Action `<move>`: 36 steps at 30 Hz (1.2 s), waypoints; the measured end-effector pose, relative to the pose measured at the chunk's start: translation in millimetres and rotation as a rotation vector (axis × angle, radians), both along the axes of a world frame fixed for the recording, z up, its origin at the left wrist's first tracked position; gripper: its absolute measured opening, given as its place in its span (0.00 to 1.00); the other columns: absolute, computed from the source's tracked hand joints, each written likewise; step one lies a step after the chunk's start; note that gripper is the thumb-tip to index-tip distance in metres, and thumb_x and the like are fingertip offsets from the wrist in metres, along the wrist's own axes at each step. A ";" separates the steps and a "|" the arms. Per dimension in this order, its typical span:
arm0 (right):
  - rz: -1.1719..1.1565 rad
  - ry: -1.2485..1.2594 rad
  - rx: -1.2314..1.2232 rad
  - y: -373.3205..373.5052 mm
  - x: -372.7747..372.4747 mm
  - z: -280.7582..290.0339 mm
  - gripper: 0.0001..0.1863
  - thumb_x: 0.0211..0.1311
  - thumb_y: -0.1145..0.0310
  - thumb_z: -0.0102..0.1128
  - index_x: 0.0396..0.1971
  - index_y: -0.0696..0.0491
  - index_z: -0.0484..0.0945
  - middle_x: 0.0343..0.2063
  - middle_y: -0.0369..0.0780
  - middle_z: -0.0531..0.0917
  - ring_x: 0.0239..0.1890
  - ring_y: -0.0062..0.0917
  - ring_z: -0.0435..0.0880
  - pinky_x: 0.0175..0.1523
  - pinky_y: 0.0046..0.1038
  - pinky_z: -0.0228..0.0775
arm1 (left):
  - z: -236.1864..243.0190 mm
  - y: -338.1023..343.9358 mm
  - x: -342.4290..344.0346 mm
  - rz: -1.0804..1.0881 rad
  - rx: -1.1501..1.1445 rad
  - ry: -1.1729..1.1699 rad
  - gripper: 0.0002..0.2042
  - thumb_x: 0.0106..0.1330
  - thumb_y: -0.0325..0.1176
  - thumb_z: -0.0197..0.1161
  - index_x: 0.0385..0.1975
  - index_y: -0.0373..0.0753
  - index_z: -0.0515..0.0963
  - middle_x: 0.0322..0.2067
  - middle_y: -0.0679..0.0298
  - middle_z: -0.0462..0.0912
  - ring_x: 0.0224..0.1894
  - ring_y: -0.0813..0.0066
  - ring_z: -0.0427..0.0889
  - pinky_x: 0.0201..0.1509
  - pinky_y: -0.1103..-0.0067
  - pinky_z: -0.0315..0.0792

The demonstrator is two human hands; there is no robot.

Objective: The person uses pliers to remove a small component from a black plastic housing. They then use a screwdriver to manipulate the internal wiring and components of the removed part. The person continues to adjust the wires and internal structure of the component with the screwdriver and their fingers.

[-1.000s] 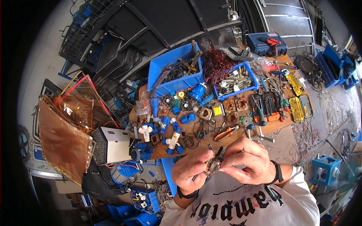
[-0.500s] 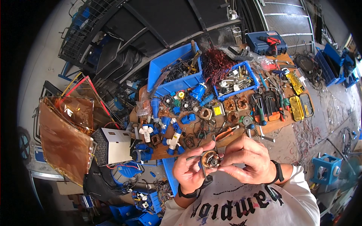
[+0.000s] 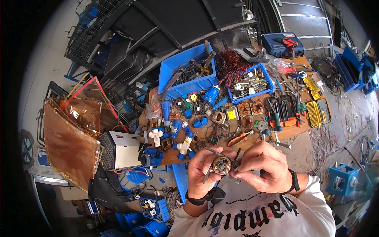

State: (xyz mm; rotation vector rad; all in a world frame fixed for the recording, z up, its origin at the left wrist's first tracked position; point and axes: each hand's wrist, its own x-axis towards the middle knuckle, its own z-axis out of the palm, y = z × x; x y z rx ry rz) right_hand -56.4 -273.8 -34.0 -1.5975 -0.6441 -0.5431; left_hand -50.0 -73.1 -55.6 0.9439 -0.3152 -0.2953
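Note:
My left hand (image 3: 199,177) grips a small dark metal part (image 3: 221,165), whose round copper-and-dark face points up at the camera, with thin flat arms sticking out. My right hand (image 3: 263,168) has thumb and forefinger closed at the part's right side; whatever lies between those fingertips is too small to make out. Just beyond both hands, on the wooden table, lie orange-handled pliers (image 3: 237,140) and a white-and-blue pipe fitting (image 3: 184,147).
The wooden table (image 3: 294,134) carries blue crates (image 3: 185,87), red wire, rusty parts, tools, yellow bit sets (image 3: 314,112) and a drill case (image 3: 272,41). A boxy white unit (image 3: 122,148) and brown panels (image 3: 69,142) stand left; a blue stool (image 3: 342,177) is at lower right.
The metal part has been turned so its round face shows upward, with my left fingers shifted around it. My right fingers stay beside it. The surroundings have slid slightly right in the picture.

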 end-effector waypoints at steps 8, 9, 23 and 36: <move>0.013 0.014 -0.020 0.6 -0.8 1.7 0.11 0.49 0.72 0.75 0.32 0.52 0.81 0.30 0.36 0.80 0.24 0.22 0.80 0.26 0.23 0.72 | -2.9 3.6 -2.1 -0.046 -0.010 0.019 0.33 0.55 0.38 0.75 0.56 0.30 0.67 0.49 0.42 0.80 0.49 0.63 0.83 0.54 0.72 0.77; 0.014 0.024 -0.019 0.8 -1.1 1.9 0.11 0.49 0.72 0.74 0.32 0.52 0.81 0.31 0.36 0.80 0.24 0.21 0.80 0.26 0.23 0.72 | -1.8 3.1 -2.8 -0.045 -0.019 0.035 0.32 0.55 0.38 0.75 0.55 0.30 0.67 0.49 0.42 0.80 0.48 0.63 0.84 0.52 0.72 0.78; 0.072 0.140 0.011 2.3 -3.8 -0.9 0.11 0.51 0.74 0.73 0.34 0.53 0.81 0.32 0.36 0.80 0.21 0.16 0.75 0.24 0.20 0.68 | 9.8 -3.1 -7.6 0.034 -0.008 0.140 0.30 0.56 0.43 0.73 0.51 0.32 0.68 0.43 0.45 0.82 0.34 0.62 0.86 0.36 0.73 0.82; 0.082 0.175 0.007 3.4 -4.7 -3.7 0.11 0.51 0.75 0.73 0.34 0.53 0.81 0.33 0.36 0.80 0.21 0.16 0.74 0.25 0.20 0.67 | 10.8 -5.4 -10.0 0.051 -0.007 0.107 0.27 0.58 0.38 0.73 0.51 0.32 0.68 0.43 0.47 0.83 0.39 0.62 0.86 0.38 0.72 0.82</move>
